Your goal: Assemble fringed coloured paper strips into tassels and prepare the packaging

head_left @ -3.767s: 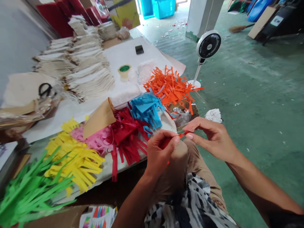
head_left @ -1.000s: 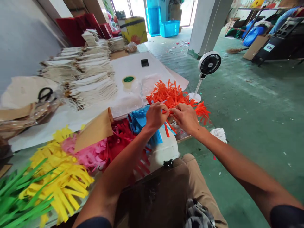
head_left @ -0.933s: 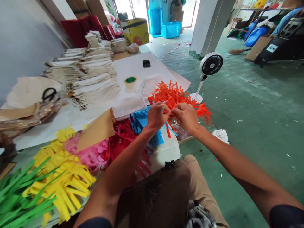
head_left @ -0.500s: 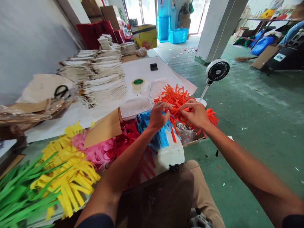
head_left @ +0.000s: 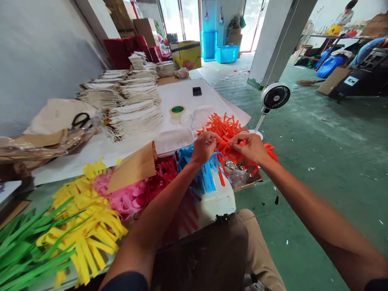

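Both hands meet over a heap of orange-red fringed paper strips [head_left: 226,123] at the table's right edge. My left hand [head_left: 203,147] is closed in a pinch on a piece of the orange fringe. Facing it, my right hand [head_left: 248,146] pinches the same fringe from the right, thumb against fingers. Blue fringe [head_left: 209,178] lies beneath my left wrist. To its left come dark red fringe [head_left: 165,171], pink fringe [head_left: 130,198], yellow fringe [head_left: 91,230] and green strips [head_left: 27,246]. A brown paper bag [head_left: 133,167] lies on the pink and red ones.
Stacks of off-white bags [head_left: 136,109] line the table's left side, with scissors [head_left: 80,120] nearby. A clear tray [head_left: 171,141], tape roll [head_left: 177,110] and phone [head_left: 197,91] lie on the white sheet. A fan [head_left: 275,96] stands right; below the hands sits an open box [head_left: 247,184]. Another person [head_left: 345,16] is far off.
My head view has tilted up slightly, so the scene sits a little lower and a person shows at the far right. Both hands stay pinched on the orange fringe, nearly unmoved.
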Available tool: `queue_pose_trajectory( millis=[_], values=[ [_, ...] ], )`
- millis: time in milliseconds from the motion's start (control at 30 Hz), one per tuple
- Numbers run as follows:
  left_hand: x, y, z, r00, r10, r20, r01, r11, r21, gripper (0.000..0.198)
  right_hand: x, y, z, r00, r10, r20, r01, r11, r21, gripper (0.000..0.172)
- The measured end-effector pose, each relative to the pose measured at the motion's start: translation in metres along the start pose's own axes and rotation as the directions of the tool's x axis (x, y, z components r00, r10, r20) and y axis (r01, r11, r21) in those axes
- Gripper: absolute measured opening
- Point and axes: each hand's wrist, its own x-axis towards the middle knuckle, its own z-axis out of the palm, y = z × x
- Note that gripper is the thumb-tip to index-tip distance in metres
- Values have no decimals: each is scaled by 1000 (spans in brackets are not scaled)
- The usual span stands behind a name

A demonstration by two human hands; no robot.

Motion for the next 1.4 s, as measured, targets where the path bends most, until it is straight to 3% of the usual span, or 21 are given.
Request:
queue_pose_trajectory(
  millis=[433, 867, 1233, 1400],
  values=[
    [3, -8, -2, 984, 133, 117, -130, 991, -30, 15, -8, 7, 10, 999, 32, -37, -29, 996, 80, 12],
    [8, -15, -3, 954, 228, 192, -260, 953, 158, 11, -7, 4, 17, 990, -120, -80, 124, 990, 59, 13],
    [8, -12, 10, 961, 145, 235, -226, 901, 369, 16, -9, 5, 17, 979, -204, -17, 200, 973, -118, 9],
    [6, -2, 8, 963, 113, 246, -223, 848, 481, 15, -8, -3, 15, 967, -246, -59, 235, 960, -155, 12]
  ],
)
